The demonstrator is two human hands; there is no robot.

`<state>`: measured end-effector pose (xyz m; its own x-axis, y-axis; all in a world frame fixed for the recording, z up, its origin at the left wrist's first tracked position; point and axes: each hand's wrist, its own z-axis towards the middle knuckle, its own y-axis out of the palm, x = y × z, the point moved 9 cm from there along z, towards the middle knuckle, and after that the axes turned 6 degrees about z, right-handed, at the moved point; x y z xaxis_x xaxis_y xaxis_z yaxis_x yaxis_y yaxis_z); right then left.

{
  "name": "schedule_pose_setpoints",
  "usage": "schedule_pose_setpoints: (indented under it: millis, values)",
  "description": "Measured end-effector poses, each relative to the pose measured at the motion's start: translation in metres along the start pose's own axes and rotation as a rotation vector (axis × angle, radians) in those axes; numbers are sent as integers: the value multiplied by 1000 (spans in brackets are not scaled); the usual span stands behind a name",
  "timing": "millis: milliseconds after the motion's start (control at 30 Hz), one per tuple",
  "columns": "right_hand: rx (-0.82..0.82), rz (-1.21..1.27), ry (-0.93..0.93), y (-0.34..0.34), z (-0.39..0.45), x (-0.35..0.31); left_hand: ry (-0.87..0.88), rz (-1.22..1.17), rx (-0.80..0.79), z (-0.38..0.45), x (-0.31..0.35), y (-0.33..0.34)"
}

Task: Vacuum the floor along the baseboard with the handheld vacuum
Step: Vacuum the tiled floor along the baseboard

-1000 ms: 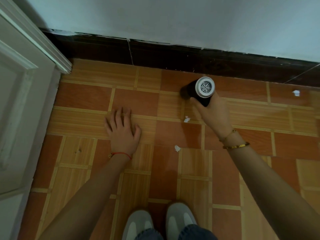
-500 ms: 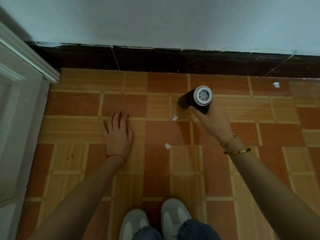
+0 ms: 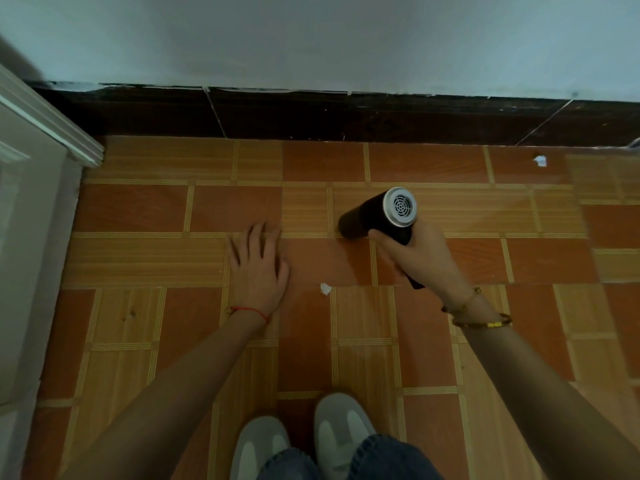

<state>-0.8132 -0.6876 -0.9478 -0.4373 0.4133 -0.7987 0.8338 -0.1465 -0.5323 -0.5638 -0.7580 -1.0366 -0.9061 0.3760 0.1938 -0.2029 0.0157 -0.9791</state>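
My right hand (image 3: 419, 258) grips the handle of a black handheld vacuum (image 3: 367, 218) with a silver vented rear cap. Its nozzle points left and down onto the orange tiled floor (image 3: 433, 341), some way in front of the dark baseboard (image 3: 311, 114). My left hand (image 3: 258, 268) lies flat on the floor with fingers spread, left of the nozzle. A white paper scrap (image 3: 325, 289) lies between my hands, nearer to me. Another white scrap (image 3: 540, 161) lies close to the baseboard at the far right.
A white door frame (image 3: 52, 133) and door stand at the left edge. A pale wall (image 3: 311, 39) rises above the baseboard. My two grey shoes (image 3: 301, 441) are at the bottom centre.
The vacuum nozzle has slid toward me onto the spot where a small scrap lay; that scrap is no longer visible. My left hand stays flat on the floor.
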Motion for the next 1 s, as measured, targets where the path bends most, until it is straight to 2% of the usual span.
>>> schedule_pose_setpoints:
  millis: [100,267,400,600,800,900,1000]
  values:
    - [-85,-6,11,9,-5,-3,-3,-5,-17,0,0,2]
    - [13,-175,-80,8,-3,-6,-1,0,-30,0,-1,2]
    - [-162,-208,-108,21,-10,-10,-2,15,-38,0,-1,2]
    - [-327,-246,-96,37,-38,-13,-2,25,-58,0,2,-1]
    - [-354,-246,-70,34,-47,-11,0,45,-81,0,3,-1]
    - [-266,-232,-40,25,-43,-4,-1,40,-88,0,3,-1]
    - [-36,-239,-57,10,-37,-3,-5,28,-88,1,4,-2]
